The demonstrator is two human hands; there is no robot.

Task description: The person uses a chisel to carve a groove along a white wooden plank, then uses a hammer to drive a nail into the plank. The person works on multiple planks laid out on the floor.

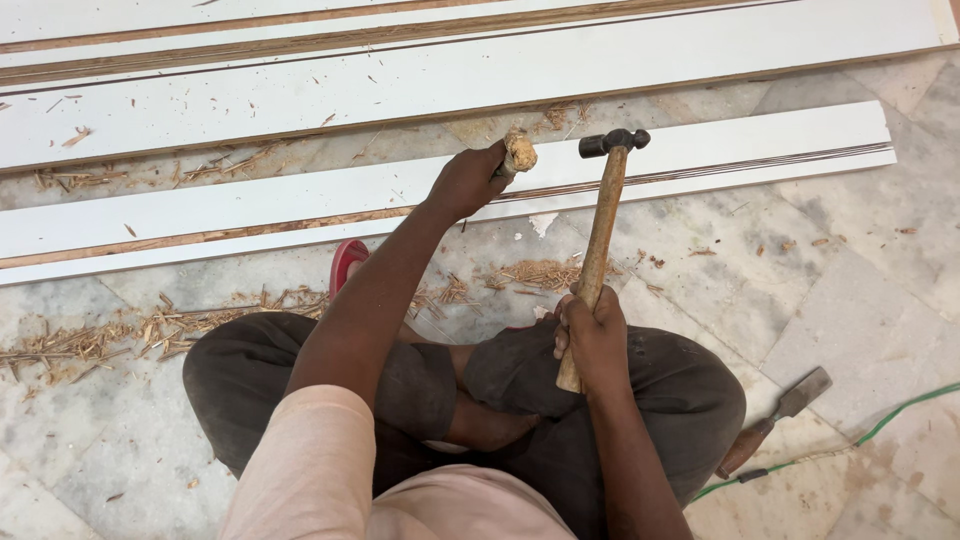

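Gripped low on its pale wooden handle, a dark steel ball-peen hammer [601,230], head raised level with the splayed, battered wooden butt of a chisel [518,152]. Wrapped tight round the handle's lower end, the right hand [592,340], fingers fully closed, likely so for leverage in the swing. Closed just as firmly round the chisel's shaft, the left hand [468,180], only the frayed top showing above the fist; blade hidden, so point of contact not to be told. Held apparently over the edge of a long white-faced board with a brown wooden core [300,205], probably to steady the tool against that edge. Laid side by side beyond it, more long white boards [400,80]. Tucked under the near board's side, a red sandal [346,262]. Folded cross-legged beneath both arms, legs in dark trousers. Scattered along the board edges and before the knees, pale wood shavings [150,330]. Set aside at the right, a second flat-bladed chisel with a reddish-brown handle [775,420], beside a thin green cable [880,425]. Underneath all, a floor of grey veined marble slabs [850,270], dusty and chip-strewn.
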